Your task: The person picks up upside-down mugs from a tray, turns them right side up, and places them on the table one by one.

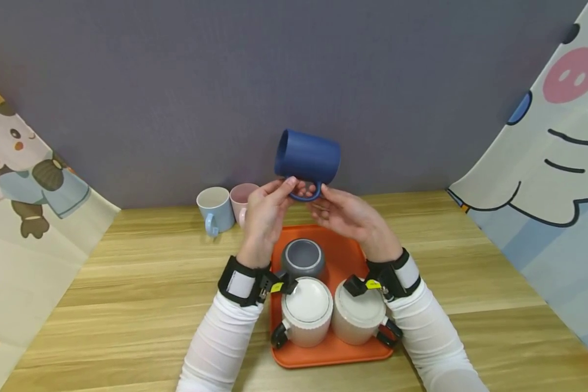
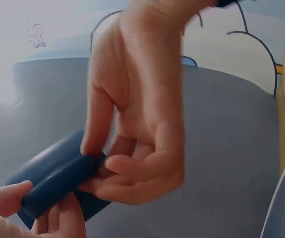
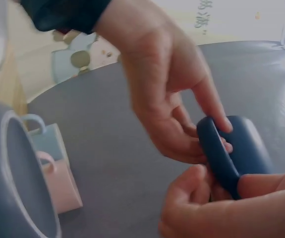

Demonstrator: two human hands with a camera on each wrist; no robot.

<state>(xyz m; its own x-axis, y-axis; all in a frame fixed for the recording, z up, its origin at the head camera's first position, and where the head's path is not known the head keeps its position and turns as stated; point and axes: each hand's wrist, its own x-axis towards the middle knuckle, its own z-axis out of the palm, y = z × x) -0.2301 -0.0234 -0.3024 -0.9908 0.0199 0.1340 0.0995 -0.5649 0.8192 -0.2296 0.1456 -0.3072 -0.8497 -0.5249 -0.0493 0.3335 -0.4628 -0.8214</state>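
A dark blue mug (image 1: 310,157) is held up on its side above the far end of the orange tray, its mouth to the left and its handle (image 1: 306,197) facing down. My left hand (image 1: 267,218) pinches the handle at the end near the rim, thumb on top. At the handle's other end, my right hand (image 1: 348,218) pinches it near the mug's base. In the left wrist view the handle (image 2: 65,183) runs between both hands' fingers. The right wrist view shows the fingertips of both hands on the handle (image 3: 216,153).
On the orange tray (image 1: 335,354) stand an upside-down grey mug (image 1: 302,257) and two upside-down white mugs, a left one (image 1: 307,313) and a right one (image 1: 357,316), with black handles. A light blue mug (image 1: 216,209) and a pink mug (image 1: 242,198) stand upright by the grey wall (image 1: 176,109).
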